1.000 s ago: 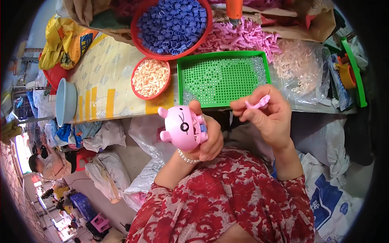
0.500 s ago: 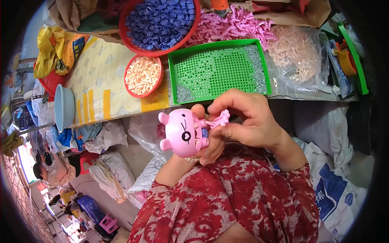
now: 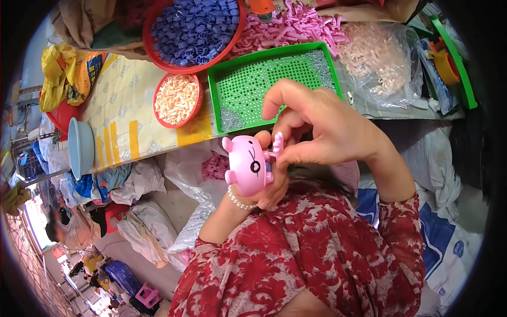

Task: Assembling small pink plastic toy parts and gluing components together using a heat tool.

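Observation:
A pink pig-like toy (image 3: 249,165) with round ears and a dark-lined face lies tilted in my left hand (image 3: 272,191), whose fingers are wrapped round it from below. A small scalloped pink plastic piece (image 3: 278,143) stands out from the toy's body, with a bit of blue beside it. Close by is my right hand (image 3: 327,127), its index finger raised and bent, well apart from the thumb. The thumb tip is right at the pink piece; whether it touches is hard to tell.
On the table (image 3: 119,100) sit a red basin of blue parts (image 3: 195,31), a red basket of cream parts (image 3: 177,100) and a green perforated tray (image 3: 253,84) with small metal pieces. Loose pink parts (image 3: 296,26) and a clear bag (image 3: 380,63) lie behind. A blue-grey basin (image 3: 81,148) stands left.
My right hand has loosened from its pinch on the small pink piece, with the index finger lifting away. The toy has shifted right and the piece now stands more upright against it.

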Demonstrator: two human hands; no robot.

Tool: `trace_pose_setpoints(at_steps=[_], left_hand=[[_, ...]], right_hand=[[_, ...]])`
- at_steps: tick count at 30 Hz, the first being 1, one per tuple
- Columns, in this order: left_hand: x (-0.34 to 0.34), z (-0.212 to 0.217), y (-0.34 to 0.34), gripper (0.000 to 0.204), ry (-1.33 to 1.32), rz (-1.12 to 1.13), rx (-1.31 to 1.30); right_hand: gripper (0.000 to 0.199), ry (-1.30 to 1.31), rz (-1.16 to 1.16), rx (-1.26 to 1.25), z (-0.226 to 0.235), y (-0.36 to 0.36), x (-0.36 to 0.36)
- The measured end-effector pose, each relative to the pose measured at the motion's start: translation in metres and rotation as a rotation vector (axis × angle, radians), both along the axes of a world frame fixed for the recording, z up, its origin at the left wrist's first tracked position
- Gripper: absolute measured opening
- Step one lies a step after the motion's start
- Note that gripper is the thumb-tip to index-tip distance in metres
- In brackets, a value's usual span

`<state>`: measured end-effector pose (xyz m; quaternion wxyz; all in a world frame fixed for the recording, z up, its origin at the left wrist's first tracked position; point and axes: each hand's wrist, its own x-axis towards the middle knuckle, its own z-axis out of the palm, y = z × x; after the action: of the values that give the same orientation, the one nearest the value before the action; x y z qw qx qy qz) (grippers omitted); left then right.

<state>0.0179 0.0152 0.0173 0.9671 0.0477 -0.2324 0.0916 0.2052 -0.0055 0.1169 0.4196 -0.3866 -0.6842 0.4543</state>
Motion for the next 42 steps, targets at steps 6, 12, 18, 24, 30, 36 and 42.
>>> trace_pose_setpoints(at_steps=[6,12,18,24,30,36,42], left_hand=[[-0.010,0.002,-0.017,0.054,0.111,0.196,-0.051],[-0.001,0.005,-0.012,0.053,-0.035,0.175,0.038],[0.002,-0.001,-0.012,0.043,-0.074,0.140,-0.059],[-0.009,-0.001,-0.013,0.044,0.089,0.219,0.062],[-0.010,0.003,-0.016,0.043,0.160,0.209,-0.043],[0.000,0.012,-0.015,0.051,0.130,0.142,-0.120],[-0.004,0.012,-0.016,0.057,0.213,0.186,-0.112]], right_hand=[[0.038,-0.083,0.118,0.005,-0.006,0.008,0.009],[0.033,0.074,0.128,-0.045,-0.023,0.006,0.006],[0.025,0.165,0.121,-0.049,-0.026,0.002,0.003],[0.025,0.009,0.053,0.229,-0.024,0.000,0.002],[0.023,0.094,-0.043,0.045,-0.034,-0.012,-0.004],[0.023,0.233,-0.108,-0.007,-0.041,-0.020,-0.010],[0.028,0.255,-0.108,0.054,-0.049,-0.025,-0.016]])
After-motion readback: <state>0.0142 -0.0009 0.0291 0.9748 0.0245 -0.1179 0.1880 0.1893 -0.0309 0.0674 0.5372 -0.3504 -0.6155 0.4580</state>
